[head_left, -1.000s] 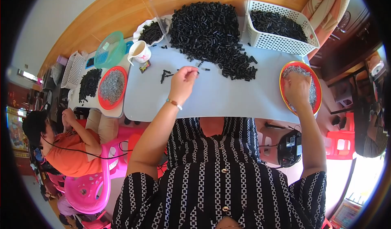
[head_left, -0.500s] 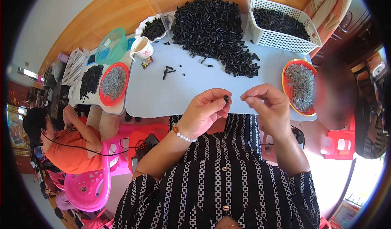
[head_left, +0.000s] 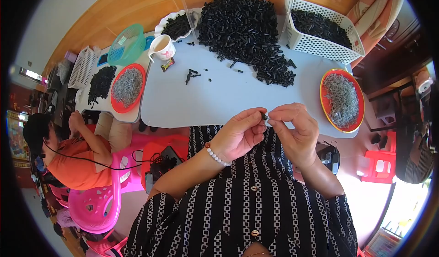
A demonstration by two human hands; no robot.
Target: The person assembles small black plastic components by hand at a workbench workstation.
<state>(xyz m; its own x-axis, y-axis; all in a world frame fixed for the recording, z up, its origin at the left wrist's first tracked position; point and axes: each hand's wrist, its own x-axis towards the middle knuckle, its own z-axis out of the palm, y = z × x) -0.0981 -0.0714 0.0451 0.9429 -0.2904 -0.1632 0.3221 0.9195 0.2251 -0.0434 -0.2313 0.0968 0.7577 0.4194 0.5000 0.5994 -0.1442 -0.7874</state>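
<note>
Fingers (head_left: 281,114) nearly tip-to-tip — black piece (head_left: 264,116) in left hand (head_left: 238,134)

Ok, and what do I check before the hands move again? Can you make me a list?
1. Left hand holds a black piece: ok.
2. Right hand is up close to that piece: ok.
3. Right hand has something pinched: cannot tell, too small to see.
4. Red tray on the right has grey, see-through bits in it: ok.
5. Cup stands upright, away from both hands: ok.
6. All black pieces are gathered up: not ok, some loose ones lie apart from the big pile.
</note>
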